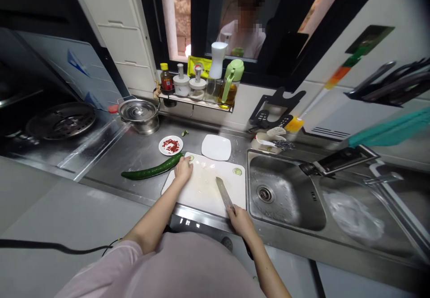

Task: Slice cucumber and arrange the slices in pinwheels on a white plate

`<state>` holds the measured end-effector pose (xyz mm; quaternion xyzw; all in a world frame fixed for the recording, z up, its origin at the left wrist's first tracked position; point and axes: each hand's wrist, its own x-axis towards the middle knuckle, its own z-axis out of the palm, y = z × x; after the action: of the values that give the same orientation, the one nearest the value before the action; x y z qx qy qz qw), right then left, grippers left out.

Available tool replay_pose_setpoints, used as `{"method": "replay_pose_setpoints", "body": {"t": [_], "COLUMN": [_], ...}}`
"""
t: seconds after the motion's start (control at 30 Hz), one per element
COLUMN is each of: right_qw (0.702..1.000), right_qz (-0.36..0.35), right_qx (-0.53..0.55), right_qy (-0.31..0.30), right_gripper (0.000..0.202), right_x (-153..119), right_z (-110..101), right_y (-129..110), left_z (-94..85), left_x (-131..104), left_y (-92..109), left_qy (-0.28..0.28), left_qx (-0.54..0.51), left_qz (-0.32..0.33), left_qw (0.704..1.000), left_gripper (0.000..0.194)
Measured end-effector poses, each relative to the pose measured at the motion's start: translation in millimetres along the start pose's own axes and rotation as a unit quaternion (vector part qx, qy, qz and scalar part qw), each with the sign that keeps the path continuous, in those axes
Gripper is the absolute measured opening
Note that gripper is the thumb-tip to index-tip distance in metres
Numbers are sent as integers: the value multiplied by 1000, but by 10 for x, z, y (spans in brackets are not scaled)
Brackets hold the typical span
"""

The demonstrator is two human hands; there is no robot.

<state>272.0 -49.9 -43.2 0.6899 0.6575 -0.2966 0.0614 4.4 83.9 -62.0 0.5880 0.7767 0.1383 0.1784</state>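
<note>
At lower centre, the right hand [241,221] wraps its fingers round the knife [224,192], likely for control; left hand [182,171] by the cucumber [151,171], pinch unclear.

Listing a long, dark green, slightly curved cucumber [148,173], lying lengthwise on the grey stainless-steel counter [104,157], showing glossy, uncut skin, and reaching its right end to the upper left corner of the board. Listing a rectangular white cutting board [201,195] with rounded corners, lying flat, showing pale wet smears across the middle. Listing a knife [223,191] with a broad silver metal blade, slanting over the board's right half, pointing its tip away and leftward.
</note>
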Motion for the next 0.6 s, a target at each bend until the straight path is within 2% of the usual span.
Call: {"method": "replay_pose_setpoints", "body": {"t": [0.27,0.6], "right_qw": [1000,1000], "right_qz": [9,10], "right_qx": [5,9], "right_qy": [3,0], "right_gripper": [35,36], "right_x": [19,38], "right_z": [-81,-126], "right_y": [38,27], "left_z": [-55,-9], "left_x": [448,616], "left_y": [153,145], "left_qy": [-82,-97], "left_qx": [129,145], "left_qz": [65,93], "left_qw": [986,980], "left_gripper": [43,36]}}
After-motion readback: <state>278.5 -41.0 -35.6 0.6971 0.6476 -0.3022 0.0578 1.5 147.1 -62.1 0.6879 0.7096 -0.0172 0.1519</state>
